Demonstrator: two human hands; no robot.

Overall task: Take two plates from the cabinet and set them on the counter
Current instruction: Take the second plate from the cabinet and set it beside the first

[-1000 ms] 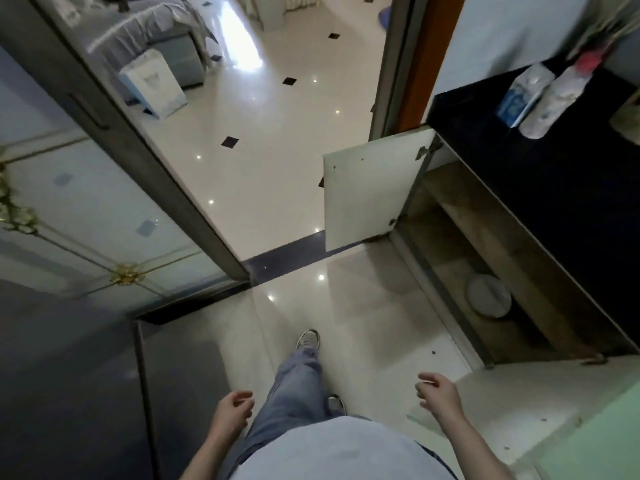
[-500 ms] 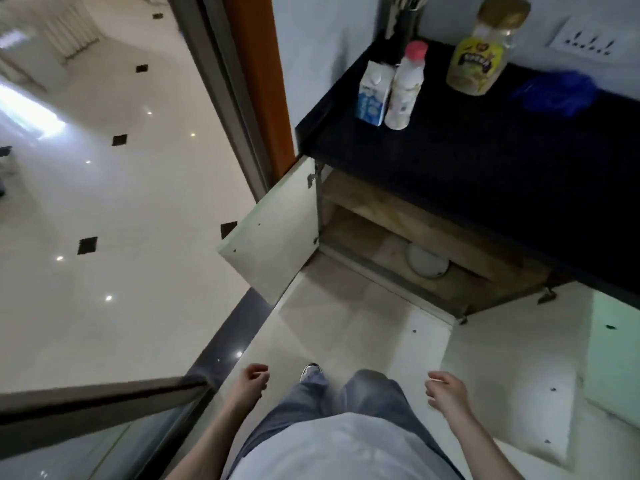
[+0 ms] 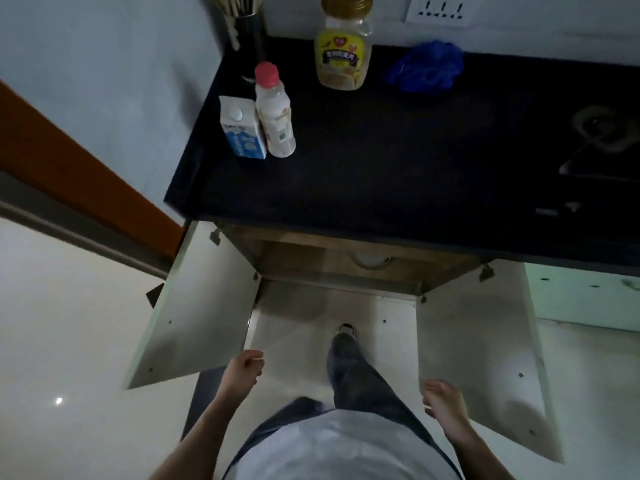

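The cabinet [image 3: 294,265] under the black counter [image 3: 398,174] stands with both white doors swung out. Only the rim of a white plate [image 3: 369,260] shows on the wooden shelf, the rest hidden by the counter's front edge. My left hand [image 3: 242,370] hangs low beside the left door [image 3: 197,306], fingers curled into a loose fist and holding nothing. My right hand [image 3: 445,407] hangs in front of the right door [image 3: 481,358], fingers loosely apart, empty. Both hands are well short of the cabinet opening.
On the counter's left end stand a milk carton [image 3: 242,133], a red-capped bottle [image 3: 275,116], a yellow-labelled jar [image 3: 343,53] and a dark holder of chopsticks [image 3: 247,39]. A blue cloth [image 3: 427,69] lies further right. My leg and shoe [image 3: 346,332] are between the doors.
The view has swung round from the glossy floor and doorway to face the counter squarely, and I stand closer to the open cabinet. Both hands stay low and empty.
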